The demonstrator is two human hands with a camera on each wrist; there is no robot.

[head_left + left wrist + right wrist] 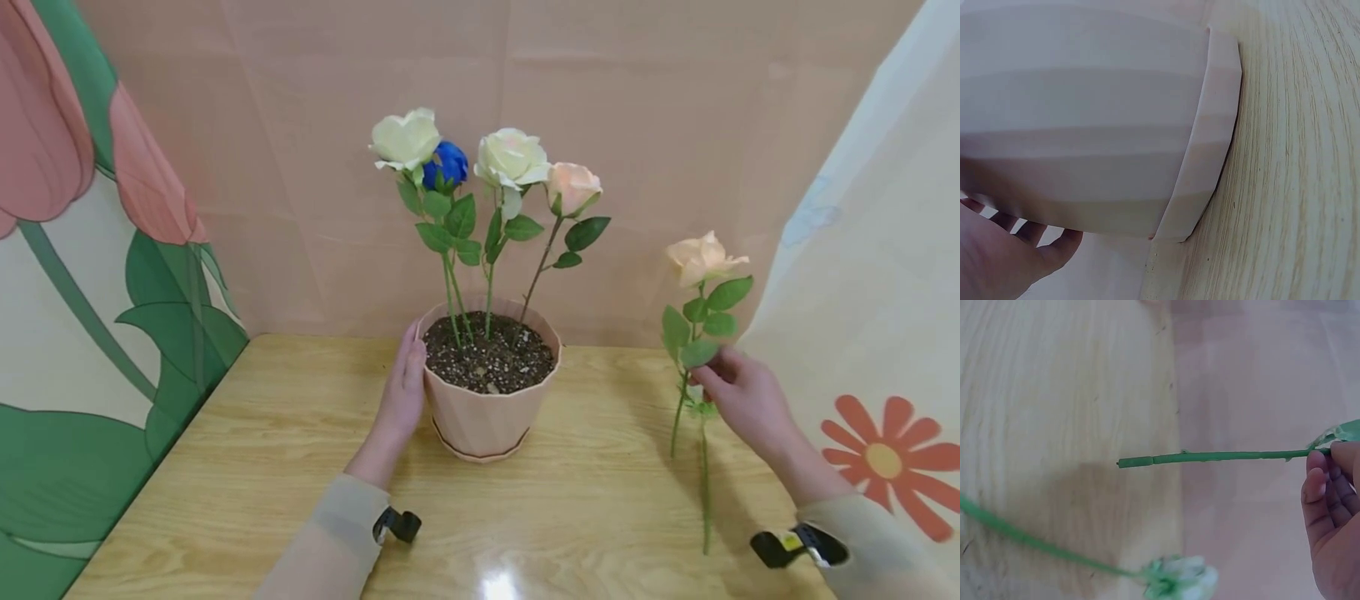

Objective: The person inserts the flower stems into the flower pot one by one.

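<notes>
My left hand (401, 383) rests along the left side of a pink flowerpot (487, 421), its fingers (1060, 250) touching the outer wall in the left wrist view. Dark soil (491, 367) fills the pot. Two cream roses (512, 158), a blue flower (447, 164) and a pink rose (573, 187) stand in it. To the right, my right hand (746, 400) pinches the stem of a peach rose (703, 260) below its leaves. The stem's lower end (1138, 462) hangs free. Beneath it lies another flower with a green stem (705, 492) and a pale, green-backed bloom (1188, 578).
The pot stands in a matching saucer (480, 454) on a wood-grain table (300, 467). A pink cloth backdrop (300, 167) rises behind the table. Panels printed with tulips at left and a red flower (885, 458) at right flank it.
</notes>
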